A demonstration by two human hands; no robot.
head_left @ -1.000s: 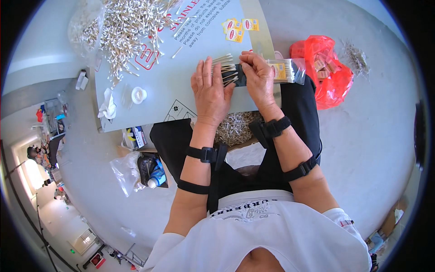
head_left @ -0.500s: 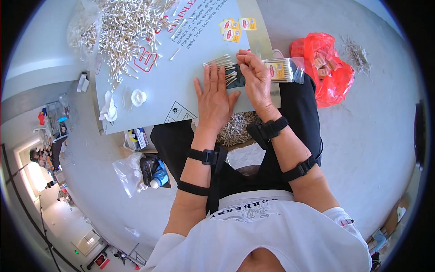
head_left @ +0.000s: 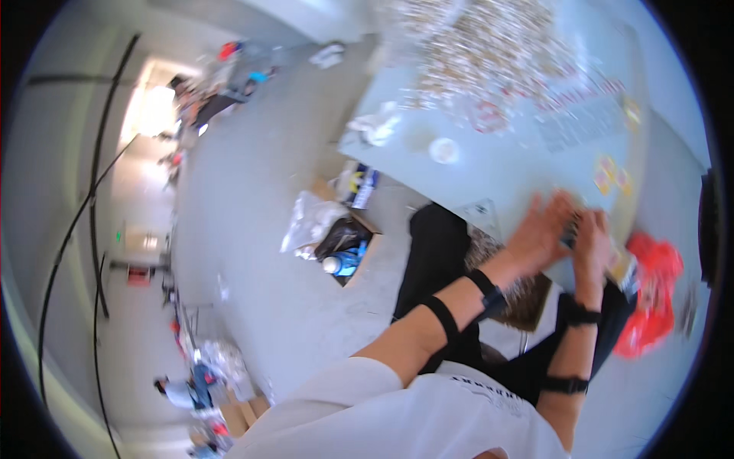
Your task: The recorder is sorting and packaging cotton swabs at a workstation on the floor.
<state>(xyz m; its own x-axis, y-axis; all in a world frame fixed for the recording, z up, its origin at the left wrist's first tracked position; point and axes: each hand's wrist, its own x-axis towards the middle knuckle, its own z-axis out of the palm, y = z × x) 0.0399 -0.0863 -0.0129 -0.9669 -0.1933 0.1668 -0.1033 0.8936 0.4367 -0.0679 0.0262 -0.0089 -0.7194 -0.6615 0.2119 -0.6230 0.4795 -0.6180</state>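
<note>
Hands meet at the near edge of a pale grey board (head_left: 489,180) that lies flat across the person's lap. Two bare hands, each forearm wrapped by two black straps. The left hand (head_left: 539,229) lies palm down with fingers spread and released, pressing on the board. The right hand (head_left: 590,239) sits just beside it, touching it, fingers curled over a small dark bundle (head_left: 569,232); motion blur hides what the bundle is and whether the grip is tight. Just past the right fingers, one crumpled red plastic bag (head_left: 650,294), glossy and soft. Well beyond the fingertips, a wide heap of small silvery metal pieces (head_left: 489,53) glitters, too many and too blurred to count. Between heap and fingers, one small round white lid (head_left: 444,150) and one wad of white paper (head_left: 378,128). Under the left wrist, one brown cardboard box (head_left: 527,294) of shiny bits.
</note>
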